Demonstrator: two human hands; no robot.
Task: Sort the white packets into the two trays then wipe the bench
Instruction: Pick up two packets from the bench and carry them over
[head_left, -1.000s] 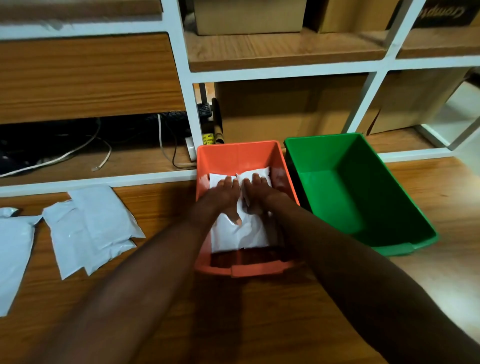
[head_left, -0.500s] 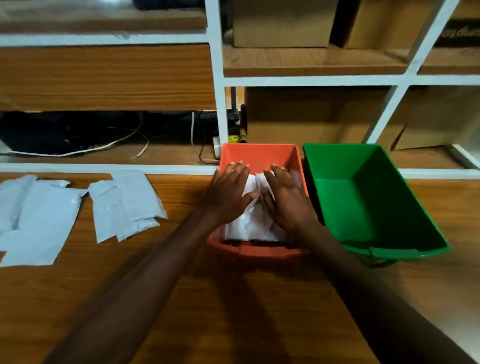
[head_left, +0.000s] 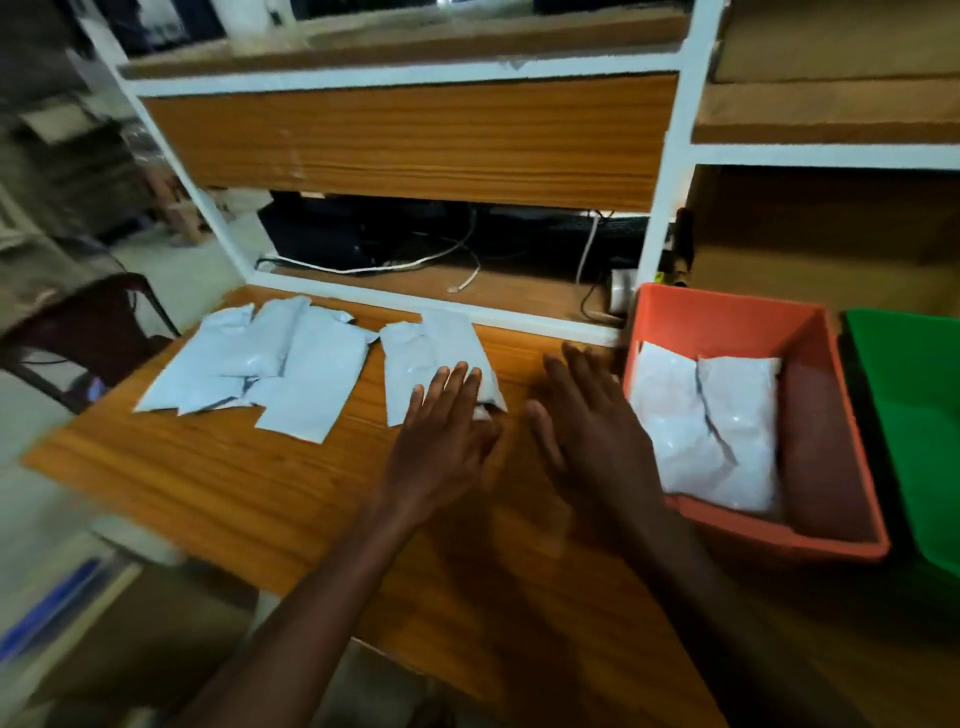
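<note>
Both hands have come out of the orange tray and swung leftward toward the packets waiting on the bench, and the view has turned with them. Farthest left, a loose pile of white packets (head_left: 260, 364) lies fanned on the wooden bench (head_left: 218, 483), unsorted. Next, a nearer pair of packets (head_left: 431, 358) sits closest to reach, which is likely why the left hand (head_left: 441, 447) lands there, fingers straight and spread, tips on the packet's lower edge, gripping nothing yet. The right hand (head_left: 587, 431) hovers beside it, flat and open, empty. Two packets (head_left: 706, 431) lie flat in the orange tray (head_left: 831, 467); the green tray (head_left: 914, 415) beyond shows none.
</note>
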